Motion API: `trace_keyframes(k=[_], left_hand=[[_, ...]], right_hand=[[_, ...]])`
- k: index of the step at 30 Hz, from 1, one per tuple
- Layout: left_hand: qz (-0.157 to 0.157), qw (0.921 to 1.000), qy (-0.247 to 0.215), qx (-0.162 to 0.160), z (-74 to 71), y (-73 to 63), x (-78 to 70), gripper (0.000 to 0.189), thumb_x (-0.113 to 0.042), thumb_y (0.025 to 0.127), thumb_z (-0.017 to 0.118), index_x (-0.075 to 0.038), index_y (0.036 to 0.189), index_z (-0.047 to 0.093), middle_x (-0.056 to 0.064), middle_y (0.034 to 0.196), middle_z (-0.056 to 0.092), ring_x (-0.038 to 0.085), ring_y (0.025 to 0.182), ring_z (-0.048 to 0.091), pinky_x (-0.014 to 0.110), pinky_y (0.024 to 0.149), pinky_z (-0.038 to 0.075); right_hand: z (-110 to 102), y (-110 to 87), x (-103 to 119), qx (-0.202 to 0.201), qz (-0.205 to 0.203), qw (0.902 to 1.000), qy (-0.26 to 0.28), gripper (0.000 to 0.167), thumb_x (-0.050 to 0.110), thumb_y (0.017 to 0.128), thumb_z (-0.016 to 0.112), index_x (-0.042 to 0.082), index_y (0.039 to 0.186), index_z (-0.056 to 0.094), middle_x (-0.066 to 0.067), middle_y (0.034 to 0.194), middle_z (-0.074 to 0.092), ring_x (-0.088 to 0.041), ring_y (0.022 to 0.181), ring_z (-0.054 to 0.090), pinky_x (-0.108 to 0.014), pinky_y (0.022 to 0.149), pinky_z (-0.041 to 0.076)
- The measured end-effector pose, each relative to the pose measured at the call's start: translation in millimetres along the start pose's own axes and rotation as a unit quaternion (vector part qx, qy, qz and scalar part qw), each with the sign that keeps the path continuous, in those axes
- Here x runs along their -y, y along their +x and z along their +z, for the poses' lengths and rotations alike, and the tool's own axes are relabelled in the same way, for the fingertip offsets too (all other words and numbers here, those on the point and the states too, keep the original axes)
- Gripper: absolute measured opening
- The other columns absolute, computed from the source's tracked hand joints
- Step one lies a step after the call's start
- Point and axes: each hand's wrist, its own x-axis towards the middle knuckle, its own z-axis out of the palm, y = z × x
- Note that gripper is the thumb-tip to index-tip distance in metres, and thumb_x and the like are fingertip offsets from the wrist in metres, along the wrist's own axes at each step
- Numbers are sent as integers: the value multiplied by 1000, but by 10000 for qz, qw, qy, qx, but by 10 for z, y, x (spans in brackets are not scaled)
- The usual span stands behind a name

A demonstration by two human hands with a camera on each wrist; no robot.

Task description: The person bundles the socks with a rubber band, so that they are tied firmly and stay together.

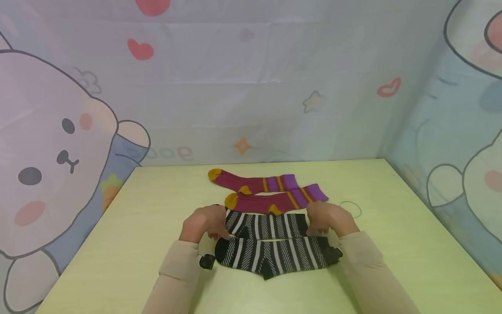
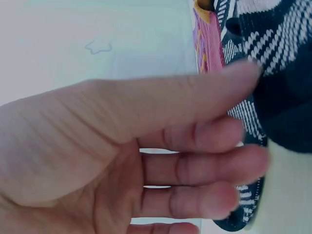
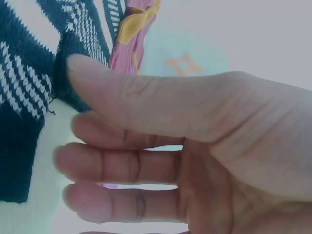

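Note:
Two black-and-white striped socks lie side by side on the table, the far striped sock (image 1: 270,226) behind the near striped sock (image 1: 270,255). My left hand (image 1: 209,221) is at the left end of the far one. In the left wrist view its thumb (image 2: 209,92) overlaps the knit, with a gap between thumb and fingertips. At the opposite, cuff end sits my right hand (image 1: 327,218). The right wrist view shows the thumb (image 3: 107,87) over the cuff's corner, apart from the fairly straight fingers (image 3: 122,163).
Behind the striped pair lie two maroon socks, the farther maroon sock (image 1: 251,183) and the nearer maroon sock (image 1: 270,201), with mustard toes and purple cuffs. A thin green loop (image 1: 359,211) rests beyond my right hand. The table (image 1: 412,244) meets a printed cloth backdrop (image 1: 274,109).

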Motion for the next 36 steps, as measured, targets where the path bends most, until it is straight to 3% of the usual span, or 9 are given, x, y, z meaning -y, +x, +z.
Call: trace_keyframes(k=[3, 7, 9, 12, 15, 22, 27, 32, 36], left_hand=[[19, 9992, -51, -396, -4, 27, 38, 30, -26, 87, 79, -7, 65, 69, 0, 58, 60, 14, 53, 54, 27, 52, 42], [-144, 9954, -117, -937, -9, 70, 116, 30, -20, 92, 72, -8, 67, 60, -2, 57, 43, 14, 53, 41, 28, 51, 34], [-248, 9929, -146, -1154, -16, 83, 159, 27, -16, 94, 68, -8, 70, 58, 0, 61, 41, 16, 55, 41, 31, 52, 35], [-277, 9908, -194, -1314, -27, 93, 212, 16, -12, 94, 65, -7, 81, 60, 2, 70, 51, 18, 62, 48, 34, 57, 43], [-198, 9908, -292, -1308, -31, 98, 244, 7, -10, 94, 67, -4, 92, 64, 6, 82, 59, 20, 70, 54, 37, 63, 49], [-256, 9922, -322, -1181, 23, 134, 301, 30, -9, 89, 74, 0, 116, 66, 15, 109, 60, 26, 92, 59, 45, 82, 53], [-324, 9928, -421, -1072, 61, 162, 336, 33, -3, 84, 77, -3, 115, 65, 15, 105, 56, 26, 85, 54, 45, 78, 52], [-335, 9943, -327, -957, 66, 180, 349, 35, -2, 79, 81, -4, 111, 66, 12, 102, 61, 25, 86, 52, 44, 80, 52], [-339, 9942, -268, -986, 57, 197, 342, 31, -2, 77, 83, -2, 104, 67, 9, 93, 63, 23, 79, 53, 39, 73, 51]], right_hand=[[-13, 32, 13, -122, 37, 9999, 7, 27, 17, 87, 78, 4, 69, 64, -3, 62, 60, -13, 53, 52, -26, 52, 42], [-6, 88, 25, -419, 30, 9991, 43, 21, 18, 87, 79, 3, 80, 67, -2, 70, 61, -15, 61, 52, -29, 57, 45], [5, 116, 32, -582, 38, 9983, 46, 22, 19, 85, 81, 2, 86, 67, -3, 76, 62, -17, 67, 54, -32, 61, 48], [40, 157, 37, -709, 76, 9975, -3, 27, 22, 84, 82, 1, 91, 66, -4, 79, 61, -20, 71, 54, -35, 66, 49], [84, 187, 33, -758, 96, 9970, -109, 28, 23, 84, 82, 3, 88, 63, -4, 76, 59, -20, 70, 53, -35, 64, 48], [112, 194, 60, -715, 173, 9973, -79, 27, 20, 85, 81, 4, 86, 60, -3, 73, 54, -18, 67, 50, -32, 61, 44], [111, 196, 89, -570, 224, 9981, 3, 30, 18, 87, 79, 2, 95, 55, -6, 80, 55, -20, 73, 52, -34, 67, 47], [124, 224, 102, -575, 149, 9982, 32, 39, 14, 87, 79, -2, 107, 50, -10, 89, 57, -23, 80, 57, -39, 76, 53], [141, 249, 106, -668, 114, 9977, 53, 46, 11, 86, 79, -4, 115, 47, -14, 96, 59, -25, 86, 61, -42, 83, 54]])
